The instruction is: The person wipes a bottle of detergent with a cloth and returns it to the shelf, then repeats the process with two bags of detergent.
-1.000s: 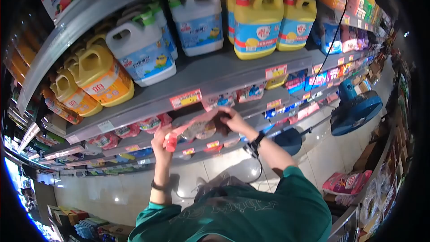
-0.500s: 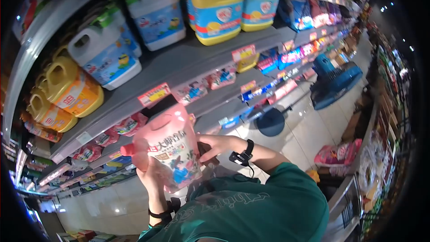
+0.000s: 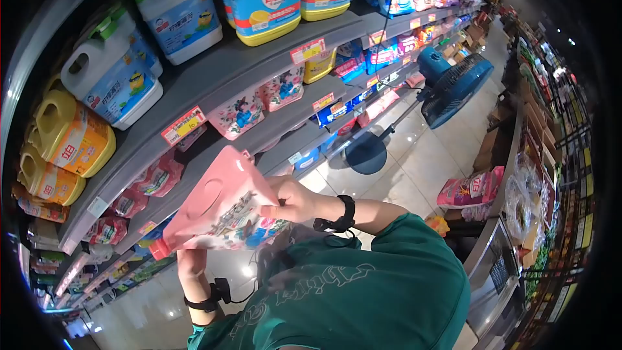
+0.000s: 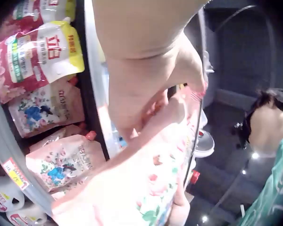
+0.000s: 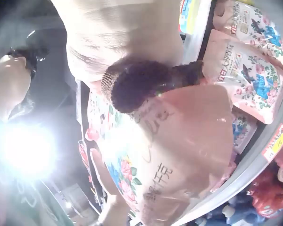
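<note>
A pink detergent refill pouch (image 3: 217, 198) with a red cap (image 3: 159, 249) is tilted in front of the body, held between both hands. My right hand (image 3: 293, 199) grips its right edge, thumb over the printed front. In the right wrist view a dark fuzzy item (image 5: 141, 87) lies against this hand, over the pouch (image 5: 198, 136). My left hand (image 3: 192, 262) is under the capped end, mostly hidden by the pouch in the head view. The left wrist view shows the left hand (image 4: 151, 94) with bent fingers at the pouch's edge.
Shelves ahead carry yellow jugs (image 3: 265, 6), a white jug (image 3: 113, 84) and similar pink pouches (image 3: 236, 113). A blue standing fan (image 3: 453, 87) is on the tiled floor at right. A pink bag (image 3: 470, 188) lies by the right-hand display.
The pouch first came from the shelf toward the body, its front facing up. It has since tilted, showing more of its pink base; the right thumb moved onto its front. The view shifted right.
</note>
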Demonstrator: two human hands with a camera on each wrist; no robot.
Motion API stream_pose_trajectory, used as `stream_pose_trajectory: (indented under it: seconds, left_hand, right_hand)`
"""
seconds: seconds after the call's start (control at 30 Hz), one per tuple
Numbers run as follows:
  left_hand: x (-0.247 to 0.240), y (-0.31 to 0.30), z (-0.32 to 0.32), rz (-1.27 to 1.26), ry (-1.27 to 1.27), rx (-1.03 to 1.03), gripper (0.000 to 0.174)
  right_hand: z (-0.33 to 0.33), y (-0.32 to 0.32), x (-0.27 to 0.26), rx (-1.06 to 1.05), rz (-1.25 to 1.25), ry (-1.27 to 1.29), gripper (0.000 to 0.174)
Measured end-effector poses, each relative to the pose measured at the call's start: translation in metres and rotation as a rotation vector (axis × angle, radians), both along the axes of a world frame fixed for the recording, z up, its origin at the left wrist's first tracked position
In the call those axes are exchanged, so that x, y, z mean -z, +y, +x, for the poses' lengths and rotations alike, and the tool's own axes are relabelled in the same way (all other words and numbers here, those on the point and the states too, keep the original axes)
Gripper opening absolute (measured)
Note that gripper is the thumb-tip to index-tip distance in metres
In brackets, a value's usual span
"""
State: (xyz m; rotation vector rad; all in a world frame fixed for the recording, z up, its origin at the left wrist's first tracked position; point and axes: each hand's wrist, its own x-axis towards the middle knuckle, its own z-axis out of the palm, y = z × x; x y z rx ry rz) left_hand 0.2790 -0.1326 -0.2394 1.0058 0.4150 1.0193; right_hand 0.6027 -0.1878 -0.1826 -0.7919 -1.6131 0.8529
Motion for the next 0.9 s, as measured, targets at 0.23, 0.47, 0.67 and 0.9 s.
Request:
stream_pose_trajectory:
  seconds: [0.23, 0.47, 0.67, 0.9]
  left_hand:
    - [0.002, 0.034, 0.027, -0.154, -0.058, 0.072, 0.040]
    - [0.013, 0.021, 0.031, -0.310, 0.200, 0.064, 0.044]
    - [0.033, -0.006, -0.017, -0.438, 0.349, 0.115, 0.047]
    - [0.038, -0.007, -0.048, -0.480, 0.364, 0.189, 0.051]
  right_hand:
    - [-0.023, -0.011, -0.019, -0.045, -0.346, 0.135, 0.026]
    - [-0.052, 0.007, 0.002, 0.250, -0.498, -0.047, 0.025]
    - [-0.076, 0.012, 0.016, 0.279, -0.628, -0.179, 0.038]
    - [-0.098, 0.009, 0.023, 0.411, -0.509, -0.159, 0.038]
